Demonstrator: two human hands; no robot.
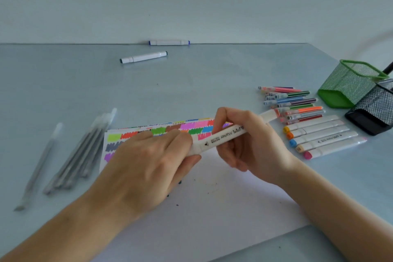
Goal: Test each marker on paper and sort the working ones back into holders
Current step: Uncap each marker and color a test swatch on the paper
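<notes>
A thick white marker is held slantwise above the paper between both hands. My left hand grips its lower left end, which is hidden under the fingers. My right hand holds the barrel near its middle. The top of the paper carries several coloured test swatches. To the right lie a row of thick white markers with coloured caps and a pile of thin coloured pens. A green mesh holder and a black mesh holder lie tipped at the far right.
A bundle of thin grey pens lies left of the paper, with a single one further left. Two white markers rest far back, one on the table, another against the wall.
</notes>
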